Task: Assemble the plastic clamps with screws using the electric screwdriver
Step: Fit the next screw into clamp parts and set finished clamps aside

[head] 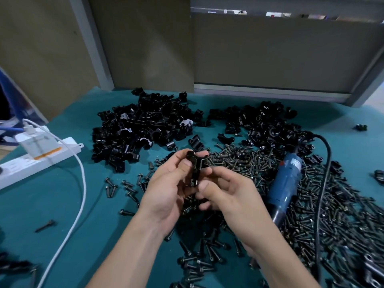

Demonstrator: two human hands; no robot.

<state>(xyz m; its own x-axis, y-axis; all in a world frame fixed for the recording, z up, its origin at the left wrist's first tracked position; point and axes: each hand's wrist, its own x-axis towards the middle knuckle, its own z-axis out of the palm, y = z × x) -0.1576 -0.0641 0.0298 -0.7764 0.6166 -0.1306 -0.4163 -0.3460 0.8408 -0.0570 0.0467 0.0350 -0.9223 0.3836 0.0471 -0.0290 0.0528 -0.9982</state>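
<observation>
Above the middle of the table, both hands hold a black plastic clamp [195, 167] upright between them. My left hand [170, 183] grips its upper part with thumb and fingers. My right hand [224, 192] pinches its lower end. The blue electric screwdriver [285, 183] lies untouched on the table to the right of my right hand, on a wide spread of dark screws [239, 161]. A large pile of black clamp halves [141, 129] sits behind the hands, and a second pile of clamps [266, 125] lies at the back right.
The table has a teal cover [62, 204]. A white power strip [35, 156] with a plugged-in adapter and a white cable [82, 183] lies at the left. The screwdriver's black cord [324, 183] loops on the right. Grey partition panels [270, 55] stand behind.
</observation>
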